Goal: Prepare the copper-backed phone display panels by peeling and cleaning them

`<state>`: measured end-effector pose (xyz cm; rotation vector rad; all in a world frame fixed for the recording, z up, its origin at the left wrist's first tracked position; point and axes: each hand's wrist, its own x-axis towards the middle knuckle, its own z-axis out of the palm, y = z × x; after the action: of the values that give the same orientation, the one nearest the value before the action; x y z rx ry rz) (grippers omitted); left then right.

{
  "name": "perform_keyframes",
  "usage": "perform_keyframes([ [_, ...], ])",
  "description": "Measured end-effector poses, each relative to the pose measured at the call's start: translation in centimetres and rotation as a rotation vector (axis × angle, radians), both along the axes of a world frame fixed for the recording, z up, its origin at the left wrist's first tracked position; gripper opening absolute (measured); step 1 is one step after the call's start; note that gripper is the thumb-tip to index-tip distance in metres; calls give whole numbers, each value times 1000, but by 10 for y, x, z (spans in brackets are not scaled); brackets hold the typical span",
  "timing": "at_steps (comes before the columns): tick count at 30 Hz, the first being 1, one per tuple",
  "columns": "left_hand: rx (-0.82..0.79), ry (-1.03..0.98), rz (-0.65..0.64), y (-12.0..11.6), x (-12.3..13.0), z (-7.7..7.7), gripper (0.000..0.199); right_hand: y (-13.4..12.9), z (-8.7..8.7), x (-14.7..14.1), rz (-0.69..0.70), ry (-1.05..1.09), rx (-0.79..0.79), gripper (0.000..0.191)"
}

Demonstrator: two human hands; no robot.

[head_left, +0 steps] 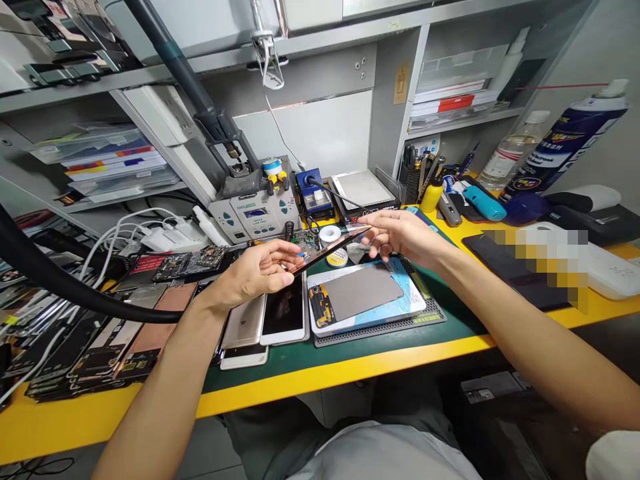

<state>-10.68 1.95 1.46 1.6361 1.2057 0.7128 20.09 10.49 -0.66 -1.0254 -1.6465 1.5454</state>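
Seemingly mid-handling: left hand (265, 268) grips dark panel (333, 251); right hand (395, 235), at its two o'clock, unclear whether grasping; steadiness needed next.

Here we have the dark panel (331, 253) tipped nearly edge-on, so its face escapes us; the left hand (267, 268) covers its near-left end, and how the right hand's (395, 237) fingers meet the far-right end we can't make out. Below, the grey display (367, 293) hides much of the blue-and-white pad (413, 293) beneath it. On the left, a gold phone (246, 325) buries most of a white phone (245, 358), and the black hose (110, 303) runs out of view. Over right, blocky pixels blot part of the black slab (495, 263), while the tin's (337, 258) print is too tiny for us.
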Motion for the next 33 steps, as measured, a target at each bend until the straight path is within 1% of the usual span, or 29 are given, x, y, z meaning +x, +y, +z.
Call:
perform_keyframes([
  [1,3,-1,11,-1,-1,0,61,1,1,2,-26,-44,53,31],
  [2,5,0,21,-3,-2,-1,61,1,2,6,-20,-82,94,30],
  [3,6,1,31,-4,-3,-1,62,0,4,9,20,-126,142,31],
  [5,11,3,49,-6,-4,-2,63,-3,10,17,170,-285,287,37],
  [7,16,4,60,-8,-5,-3,65,-9,17,23,329,-499,429,50],
  [9,20,6,61,-8,-5,-4,65,-16,21,26,410,-684,496,62],
  [11,21,14,56,-9,-4,-3,64,-24,23,25,443,-790,512,68],
  [14,25,30,54,-10,-3,-3,62,-31,24,20,462,-848,509,64],
  [17,33,40,44,-10,-4,-4,60,-33,25,18,448,-873,499,62],
  [24,29,35,-16,-7,-7,-13,58,-32,28,22,427,-911,479,66],
  [29,41,73,1,-12,-2,-11,59,-31,29,25,411,-934,485,64],
  [33,46,111,-1,-17,1,-11,62,-29,28,30,404,-925,470,68],
])
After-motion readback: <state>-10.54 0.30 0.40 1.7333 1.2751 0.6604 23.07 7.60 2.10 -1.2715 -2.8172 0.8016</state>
